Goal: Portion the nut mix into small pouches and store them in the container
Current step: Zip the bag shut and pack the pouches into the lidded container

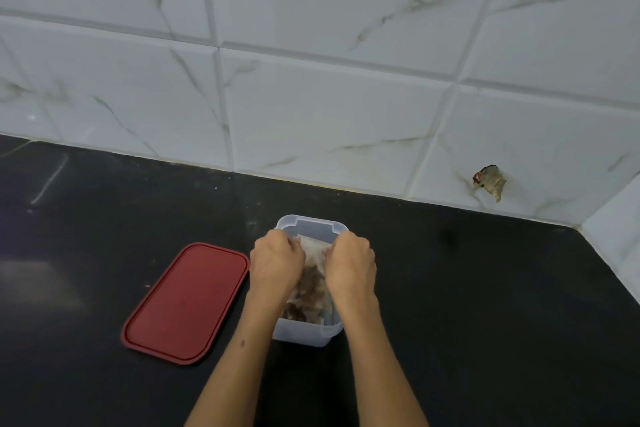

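A clear plastic container (pixel 311 223) stands on the black counter, lid off. Inside lie clear pouches of brown nut mix (pixel 313 283). My left hand (pixel 275 262) and my right hand (pixel 351 265) are both over the container's opening, fingers curled downward onto the top edge of a pouch between them. The fingertips are hidden behind the knuckles and the pouch. The lower pouches are partly covered by my wrists.
The container's red lid (pixel 187 302) lies flat on the black counter (pixel 485 305) just left of the container. A white marble-tiled wall (pixel 311 80) runs behind, with a damaged spot (pixel 489 181) at the right. The wall turns a corner at far right.
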{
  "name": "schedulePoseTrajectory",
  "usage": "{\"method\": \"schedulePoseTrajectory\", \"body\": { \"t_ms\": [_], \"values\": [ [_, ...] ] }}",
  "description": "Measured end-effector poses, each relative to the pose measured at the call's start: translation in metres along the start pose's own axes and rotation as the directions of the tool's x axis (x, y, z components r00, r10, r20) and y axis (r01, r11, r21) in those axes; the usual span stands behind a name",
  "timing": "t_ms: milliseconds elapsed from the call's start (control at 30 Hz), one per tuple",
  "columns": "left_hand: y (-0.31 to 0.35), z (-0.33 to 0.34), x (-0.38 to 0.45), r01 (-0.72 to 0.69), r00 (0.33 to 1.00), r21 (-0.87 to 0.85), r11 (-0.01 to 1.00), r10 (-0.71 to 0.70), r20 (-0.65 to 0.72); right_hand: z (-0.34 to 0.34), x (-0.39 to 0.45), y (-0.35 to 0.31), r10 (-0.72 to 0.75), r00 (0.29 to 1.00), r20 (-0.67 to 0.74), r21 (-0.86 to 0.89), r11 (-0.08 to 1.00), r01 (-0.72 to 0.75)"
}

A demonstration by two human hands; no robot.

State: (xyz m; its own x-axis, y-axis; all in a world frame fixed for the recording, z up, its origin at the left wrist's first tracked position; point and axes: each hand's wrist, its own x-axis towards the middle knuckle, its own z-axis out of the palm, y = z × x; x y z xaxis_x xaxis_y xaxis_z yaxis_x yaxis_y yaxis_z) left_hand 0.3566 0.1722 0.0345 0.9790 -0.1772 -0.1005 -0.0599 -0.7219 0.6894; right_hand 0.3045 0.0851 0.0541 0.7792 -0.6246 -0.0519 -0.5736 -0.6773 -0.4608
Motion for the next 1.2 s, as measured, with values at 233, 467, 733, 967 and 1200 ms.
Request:
{"method": "schedulePoseTrajectory", "body": {
  "t_ms": [233, 467, 733, 967, 1200],
  "values": [
    [-0.003, -0.017, 0.006, -0.092, 0.992, 0.061, 0.994, 0.086, 0.095, -0.004, -0.026, -0.018, -0.025, 1.000, 0.013, -0.025, 0.999, 0.025],
    [-0.014, -0.015, 0.007, -0.162, 0.940, -0.026, 0.986, 0.162, 0.301, -0.004, -0.038, -0.029, 0.047, 0.966, 0.254, 0.064, 0.996, -0.065],
    [-0.026, -0.056, 0.008, -0.276, 0.956, -0.207, 0.939, 0.291, 0.043, 0.006, -0.044, -0.043, -0.036, 0.998, -0.056, 0.119, 0.992, 0.042],
    [-0.098, -0.093, 0.029, 0.030, 0.955, -0.071, 0.997, -0.049, -0.291, 0.065, -0.074, -0.101, -0.224, 0.975, -0.008, 0.465, 0.862, 0.202],
    [-0.154, -0.098, 0.038, 0.434, 0.900, 0.064, 0.898, -0.430, -0.072, 0.123, -0.082, -0.113, -0.023, 0.936, 0.352, 0.262, 0.962, -0.075]
  ]
}}
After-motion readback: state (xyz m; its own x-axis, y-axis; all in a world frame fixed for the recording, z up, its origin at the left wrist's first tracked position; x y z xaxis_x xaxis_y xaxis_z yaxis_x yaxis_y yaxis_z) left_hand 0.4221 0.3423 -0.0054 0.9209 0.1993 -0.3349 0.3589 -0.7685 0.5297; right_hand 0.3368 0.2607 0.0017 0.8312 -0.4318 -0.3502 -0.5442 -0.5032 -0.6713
